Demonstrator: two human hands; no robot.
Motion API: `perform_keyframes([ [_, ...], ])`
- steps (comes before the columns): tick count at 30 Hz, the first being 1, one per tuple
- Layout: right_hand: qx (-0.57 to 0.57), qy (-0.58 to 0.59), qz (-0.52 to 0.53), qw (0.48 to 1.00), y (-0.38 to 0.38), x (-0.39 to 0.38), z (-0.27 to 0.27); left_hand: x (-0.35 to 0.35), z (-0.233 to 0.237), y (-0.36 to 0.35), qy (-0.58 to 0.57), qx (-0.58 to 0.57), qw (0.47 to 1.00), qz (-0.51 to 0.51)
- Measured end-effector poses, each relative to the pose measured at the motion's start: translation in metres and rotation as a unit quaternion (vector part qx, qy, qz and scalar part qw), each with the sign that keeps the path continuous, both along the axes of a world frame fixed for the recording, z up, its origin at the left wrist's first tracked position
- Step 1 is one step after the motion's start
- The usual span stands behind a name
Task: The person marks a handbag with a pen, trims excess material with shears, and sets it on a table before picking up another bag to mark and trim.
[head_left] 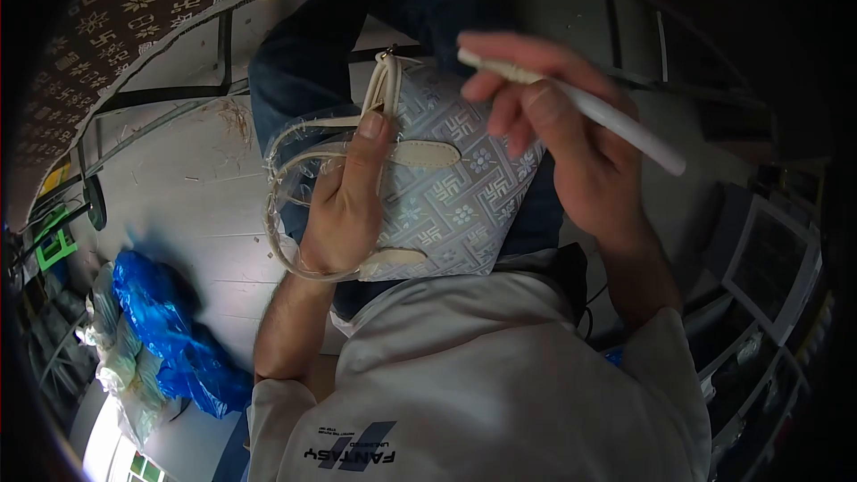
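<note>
A pale grey handbag point(464, 183) with a woven-look geometric and floral pattern rests across my lap, tilted. It has cream trim tabs and cream looped handles point(308, 150), which look partly wrapped in clear plastic. My left hand point(348, 205) grips the bag's edge by the handles, thumb pressed on the upper side; its other fingers are mostly hidden. Above the bag's right side, my right hand point(571, 129) holds a white pen-like tool point(616, 120), its narrow end pointing left. The right fingers are blurred, and the tool stands apart from the bag.
A brown patterned cloth point(134, 27) hangs along the upper left edge. Scraps and thread bits point(234, 120) lie on the light floor. A blue plastic bag point(170, 330) sits at the lower left, beside pale plastic. A framed panel point(769, 259) stands at the right.
</note>
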State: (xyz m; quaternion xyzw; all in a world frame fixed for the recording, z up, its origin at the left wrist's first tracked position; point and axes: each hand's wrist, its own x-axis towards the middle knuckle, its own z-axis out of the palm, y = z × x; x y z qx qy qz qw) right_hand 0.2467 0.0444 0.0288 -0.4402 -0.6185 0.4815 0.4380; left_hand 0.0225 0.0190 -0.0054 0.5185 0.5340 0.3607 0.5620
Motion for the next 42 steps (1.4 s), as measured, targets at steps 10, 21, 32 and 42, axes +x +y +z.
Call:
perform_keyframes([
  [10, -0.168, 0.067, 0.039, 0.983, -0.009, -0.015, -0.003, 0.002, 0.012, 0.004, 0.009, -0.081, 0.996, 0.02],
  [21, 0.033, -0.042, -0.031, 0.998, -0.014, -0.025, -0.011, 0.003, 0.013, 0.005, -0.029, -0.049, 0.997, -0.059],
  [32, 0.262, -0.177, -0.047, 0.947, -0.019, -0.032, -0.012, 0.0, 0.01, -0.001, -0.039, 0.023, 0.996, -0.073],
  [42, 0.044, -0.135, -0.024, 0.99, -0.016, -0.024, -0.01, 0.005, 0.014, 0.0, -0.001, -0.121, 0.992, -0.045],
])
